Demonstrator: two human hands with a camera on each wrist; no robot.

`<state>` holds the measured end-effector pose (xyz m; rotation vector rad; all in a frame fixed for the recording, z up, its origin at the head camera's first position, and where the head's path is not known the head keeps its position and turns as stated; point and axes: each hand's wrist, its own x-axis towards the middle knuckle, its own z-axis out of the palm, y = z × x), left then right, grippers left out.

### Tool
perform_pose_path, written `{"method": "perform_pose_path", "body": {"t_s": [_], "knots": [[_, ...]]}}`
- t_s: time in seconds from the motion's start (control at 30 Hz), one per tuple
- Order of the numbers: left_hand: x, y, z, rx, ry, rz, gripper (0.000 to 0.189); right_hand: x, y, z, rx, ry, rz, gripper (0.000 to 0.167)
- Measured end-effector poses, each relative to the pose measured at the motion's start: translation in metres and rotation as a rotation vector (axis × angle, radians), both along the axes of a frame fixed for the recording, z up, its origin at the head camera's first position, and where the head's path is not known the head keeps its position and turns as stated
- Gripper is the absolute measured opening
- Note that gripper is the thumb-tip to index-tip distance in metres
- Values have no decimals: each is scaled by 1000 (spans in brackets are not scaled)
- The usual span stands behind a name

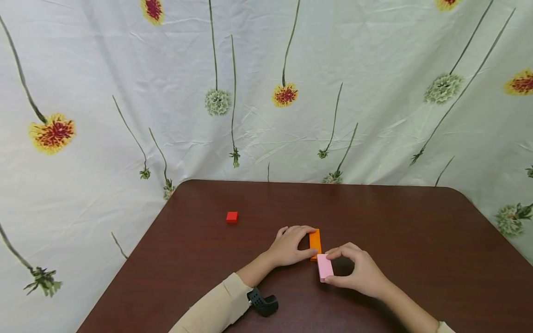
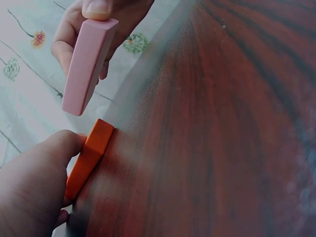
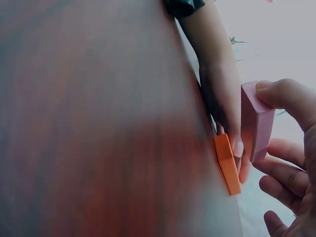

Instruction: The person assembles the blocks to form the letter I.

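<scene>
My left hand (image 1: 288,246) grips an orange rectangular block (image 1: 315,240) by its two ends, thumb at the near end and fingers at the far end; the block lies on the dark brown table. My right hand (image 1: 361,274) pinches a pink rectangular block (image 1: 325,268) between thumb and fingers. In the left wrist view the pink block (image 2: 88,69) is held up off the tabletop, above the orange block (image 2: 91,155), with a gap between them. The right wrist view also has the pink block (image 3: 257,121) raised higher than the orange one (image 3: 227,165).
A small red block (image 1: 232,217) lies farther back on the table (image 1: 187,268), to the left of both hands. A black band (image 1: 263,303) is on the left wrist. Behind the table's far edge hangs a pale flowered cloth (image 1: 258,120).
</scene>
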<state>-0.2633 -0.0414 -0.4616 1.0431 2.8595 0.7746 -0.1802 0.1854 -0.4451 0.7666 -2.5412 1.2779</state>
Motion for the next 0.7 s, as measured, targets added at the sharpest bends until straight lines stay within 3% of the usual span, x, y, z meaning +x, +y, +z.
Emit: {"method": "perform_pose_path", "body": {"t_s": [0.7], "knots": [[0, 0, 1, 9, -10, -6, 58, 11, -14, -14, 74, 50, 59, 39]]}}
